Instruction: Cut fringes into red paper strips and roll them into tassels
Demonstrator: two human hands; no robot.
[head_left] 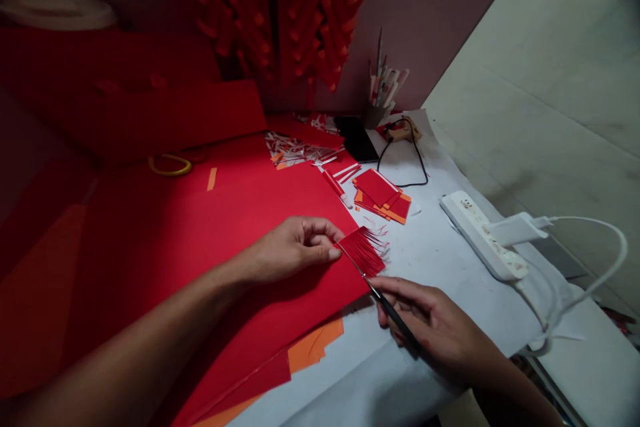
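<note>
Left hand [300,250] has thumb and fingers pinching one fringed red paper piece [366,250], held over the right edge of the big red sheet [280,307] on the worktop [430,240]. Right hand [430,323] has fingers curled around one pair of black-handled scissors [395,317], blades along the piece. Over there: one pen cup [374,116], one phone [356,139], one power strip [477,237] with one white charger [517,230], markings too small to read.

Looks forward and down from the person's head, above and behind the left hand [300,250] and right hand [430,320]. Sits near, framing both hands below the middle. Faces across the worktop [430,227] to the back wall [425,13] along the top, reaching wide to the pale wall [540,47] at right. Cuts both forearms [195,310] off low in the frame.
</note>
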